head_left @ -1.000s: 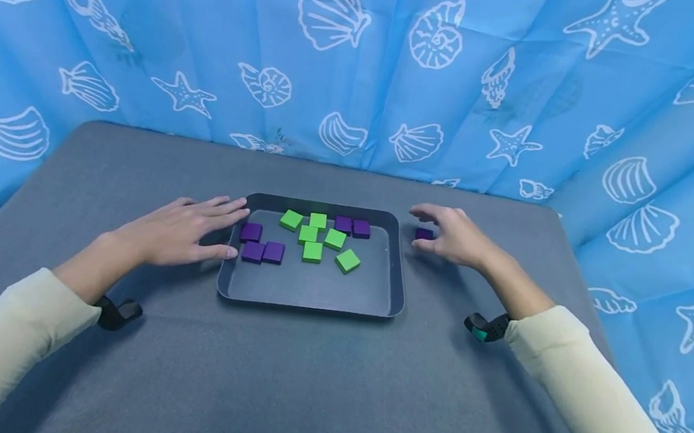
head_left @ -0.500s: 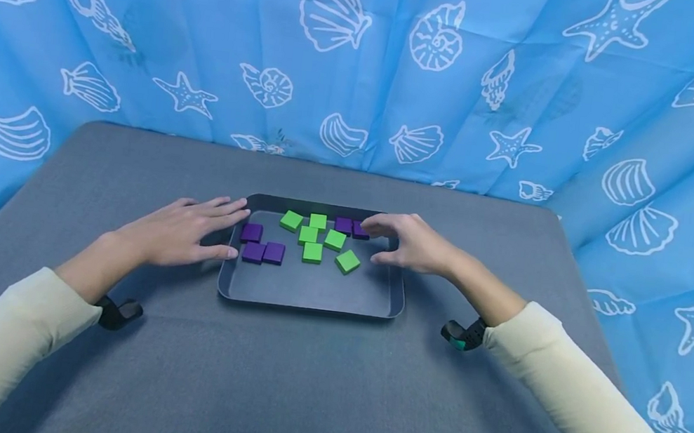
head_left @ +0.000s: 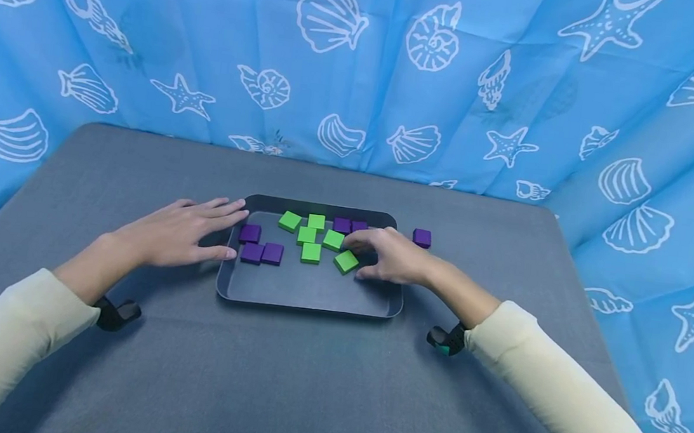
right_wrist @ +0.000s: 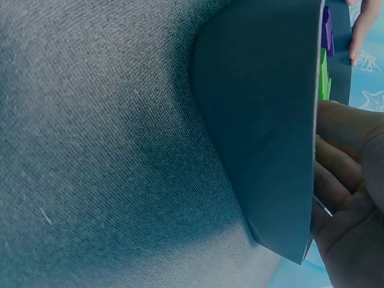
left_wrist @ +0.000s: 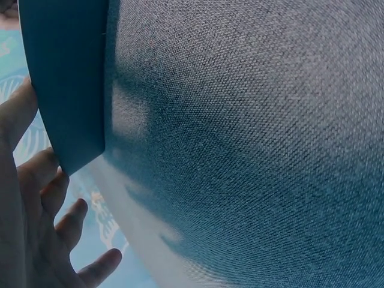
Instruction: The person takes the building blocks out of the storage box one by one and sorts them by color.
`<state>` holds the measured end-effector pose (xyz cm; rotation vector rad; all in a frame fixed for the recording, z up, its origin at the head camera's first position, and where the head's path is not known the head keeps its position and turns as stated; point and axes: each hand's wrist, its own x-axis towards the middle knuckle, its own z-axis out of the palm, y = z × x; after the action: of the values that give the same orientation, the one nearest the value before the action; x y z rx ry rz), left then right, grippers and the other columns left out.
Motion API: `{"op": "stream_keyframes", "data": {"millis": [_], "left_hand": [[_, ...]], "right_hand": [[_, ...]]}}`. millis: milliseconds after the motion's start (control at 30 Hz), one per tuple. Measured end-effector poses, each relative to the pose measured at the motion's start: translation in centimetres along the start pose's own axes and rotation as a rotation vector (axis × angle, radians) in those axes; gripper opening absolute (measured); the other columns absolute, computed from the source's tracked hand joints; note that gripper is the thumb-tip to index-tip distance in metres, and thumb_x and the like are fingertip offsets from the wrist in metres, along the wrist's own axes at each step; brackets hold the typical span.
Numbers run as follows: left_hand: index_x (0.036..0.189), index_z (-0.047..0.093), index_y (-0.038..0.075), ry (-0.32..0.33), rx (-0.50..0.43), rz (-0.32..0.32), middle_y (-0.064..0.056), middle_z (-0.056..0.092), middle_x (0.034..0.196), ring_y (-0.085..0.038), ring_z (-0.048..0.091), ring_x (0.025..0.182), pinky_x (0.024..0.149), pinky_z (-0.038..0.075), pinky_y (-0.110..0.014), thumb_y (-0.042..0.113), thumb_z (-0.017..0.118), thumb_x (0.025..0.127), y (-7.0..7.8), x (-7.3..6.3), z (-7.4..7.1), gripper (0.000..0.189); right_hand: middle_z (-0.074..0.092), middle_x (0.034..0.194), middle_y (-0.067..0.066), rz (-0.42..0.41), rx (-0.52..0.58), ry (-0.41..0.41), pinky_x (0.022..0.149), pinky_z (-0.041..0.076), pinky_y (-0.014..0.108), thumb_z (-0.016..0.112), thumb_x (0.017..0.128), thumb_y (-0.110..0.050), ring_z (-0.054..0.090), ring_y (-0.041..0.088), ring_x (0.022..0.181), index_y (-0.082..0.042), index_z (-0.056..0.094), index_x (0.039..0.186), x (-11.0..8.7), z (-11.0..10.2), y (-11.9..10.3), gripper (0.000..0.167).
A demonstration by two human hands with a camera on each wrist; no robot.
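A dark grey tray (head_left: 307,291) holds several bright green square blocks (head_left: 311,253) and several purple square blocks (head_left: 272,254). My left hand (head_left: 183,231) lies with spread, fairly straight fingers at the tray's left rim; in the left wrist view its fingertips (left_wrist: 43,163) touch the tray wall (left_wrist: 63,84). Over the tray's right side, my right hand (head_left: 396,257) reaches in with curved fingers, thumb and forefinger apart. A tilted green block (head_left: 346,261) sits just off those fingertips. The right wrist view shows this hand behind the tray's wall (right_wrist: 258,114).
One purple block (head_left: 422,238) lies on the grey cloth-covered table (head_left: 304,381), outside the tray and beyond the right hand's wrist. A blue curtain (head_left: 213,40) with white shells and starfish hangs behind the table and along its right side.
My right hand has moved left from the purple block outside the tray, across the right rim, to a green block inside. That purple block is in full view now. My left hand has stayed put.
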<state>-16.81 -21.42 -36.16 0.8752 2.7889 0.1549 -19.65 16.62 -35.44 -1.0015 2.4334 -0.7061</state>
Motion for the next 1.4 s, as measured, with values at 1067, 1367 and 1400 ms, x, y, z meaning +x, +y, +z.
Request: {"op": "stream_keyframes", "data": {"millis": [1067,1367,1400], "left_hand": [[0.159,0.027,0.015,-0.009,0.0,-0.015,-0.011,0.022,0.164,-0.039,0.022,0.148,0.11,0.023,-0.07,0.063,0.045,0.098,0.3,0.08,-0.2,0.08],[0.158,0.028,0.015,-0.005,0.004,-0.015,-0.01,0.022,0.164,-0.038,0.023,0.148,0.11,0.024,-0.07,0.063,0.045,0.098,0.25,0.11,-0.14,0.079],[0.158,0.028,0.015,-0.005,0.004,-0.014,-0.01,0.022,0.164,-0.039,0.023,0.148,0.11,0.024,-0.07,0.063,0.045,0.098,0.26,0.12,-0.14,0.079]], "right_hand": [[0.07,0.123,0.007,0.001,-0.121,0.034,0.103,0.047,0.048,0.076,0.085,-0.003,0.064,0.022,0.118,-0.005,0.067,0.125,0.71,0.21,0.01,0.041],[0.07,0.122,0.005,0.004,-0.123,0.032,0.104,0.046,0.046,0.077,0.085,-0.005,0.063,0.02,0.119,-0.007,0.069,0.124,0.72,0.07,0.07,0.039],[0.07,0.122,0.005,0.002,-0.12,0.03,0.104,0.046,0.046,0.077,0.085,-0.005,0.063,0.021,0.119,-0.007,0.069,0.124,0.67,0.0,0.06,0.039]]}}
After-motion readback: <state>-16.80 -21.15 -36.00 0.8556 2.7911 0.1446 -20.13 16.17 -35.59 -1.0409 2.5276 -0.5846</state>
